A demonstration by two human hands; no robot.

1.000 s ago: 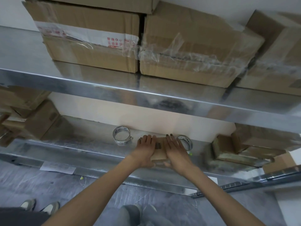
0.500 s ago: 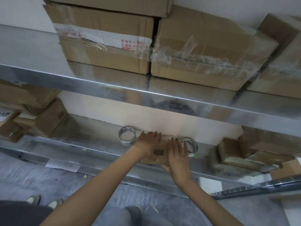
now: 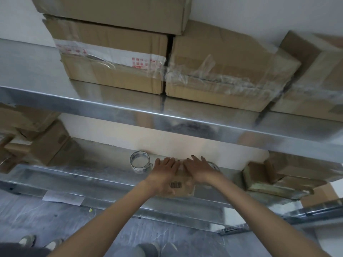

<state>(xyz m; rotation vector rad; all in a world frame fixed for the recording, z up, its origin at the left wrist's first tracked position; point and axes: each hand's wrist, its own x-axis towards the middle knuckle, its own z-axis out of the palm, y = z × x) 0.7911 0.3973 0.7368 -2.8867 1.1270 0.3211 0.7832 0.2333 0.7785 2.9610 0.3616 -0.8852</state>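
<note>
A small brown cardboard box [image 3: 182,189] with a barcode label lies on the lower metal shelf [image 3: 104,173], near its front edge. My left hand [image 3: 163,173] rests flat on the box's left part, fingers straight and pointing toward the wall. My right hand [image 3: 199,169] lies flat over the box's far right part, fingers spread. Both hands cover most of the box's top.
A roll of clear tape [image 3: 139,161] stands left of the hands; another roll [image 3: 214,166] peeks out behind my right hand. Cardboard boxes sit at the shelf's left [image 3: 42,145] and right [image 3: 274,180]. The upper shelf [image 3: 130,110] carries large taped boxes [image 3: 222,71]. The floor lies below.
The box has slid toward the shelf's front edge, its barcode now nearer me. Both hands stay flat on it; the right hand has moved further toward the wall.
</note>
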